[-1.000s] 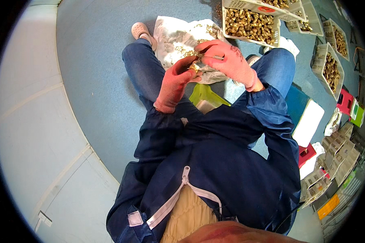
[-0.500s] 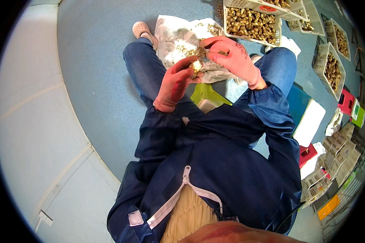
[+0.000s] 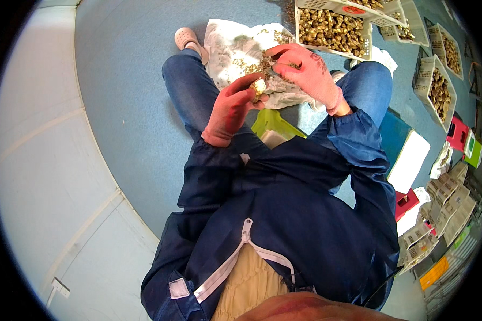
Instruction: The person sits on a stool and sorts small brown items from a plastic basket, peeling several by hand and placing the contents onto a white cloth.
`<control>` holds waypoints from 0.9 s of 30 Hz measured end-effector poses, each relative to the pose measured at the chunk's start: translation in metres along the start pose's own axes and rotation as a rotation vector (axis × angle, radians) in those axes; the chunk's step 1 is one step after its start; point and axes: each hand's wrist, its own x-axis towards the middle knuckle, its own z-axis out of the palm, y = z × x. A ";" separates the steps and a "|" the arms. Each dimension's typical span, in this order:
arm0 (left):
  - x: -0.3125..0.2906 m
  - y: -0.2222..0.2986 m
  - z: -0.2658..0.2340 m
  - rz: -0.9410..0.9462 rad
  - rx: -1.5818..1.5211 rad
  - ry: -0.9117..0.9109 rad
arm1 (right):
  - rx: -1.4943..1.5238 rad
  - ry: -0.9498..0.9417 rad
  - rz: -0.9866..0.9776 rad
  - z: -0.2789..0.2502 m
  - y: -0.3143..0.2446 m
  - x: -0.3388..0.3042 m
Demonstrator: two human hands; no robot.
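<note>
My left hand (image 3: 230, 111), in a pinkish-red glove, is closed round a mushroom (image 3: 259, 85) with a pale end facing up and brown on its side. My right hand (image 3: 308, 74), gloved alike and stained dark on the back, reaches in just right of the mushroom, fingers curled and apart from it. Whatever it grips is mostly hidden, with only a thin dark bit at the fingertips. Below both hands lies a crumpled whitish cloth (image 3: 222, 51), strewn with brown crumbs (image 3: 250, 66).
A white crate (image 3: 367, 41) of brown mushrooms stands beyond my right hand, with more such crates (image 3: 426, 88) along the right. A green bin (image 3: 290, 130) sits between my legs. A blue stool-like block (image 3: 393, 136) is by my right knee. A white wall (image 3: 43, 144) runs down the left.
Both hands stay almost in place. The mushroom's pale end has tilted slightly in my left hand, and my right hand has shifted very little.
</note>
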 end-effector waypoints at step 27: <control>-0.002 -0.005 0.014 0.203 0.555 0.244 | 0.005 -0.009 0.040 0.006 -0.006 0.001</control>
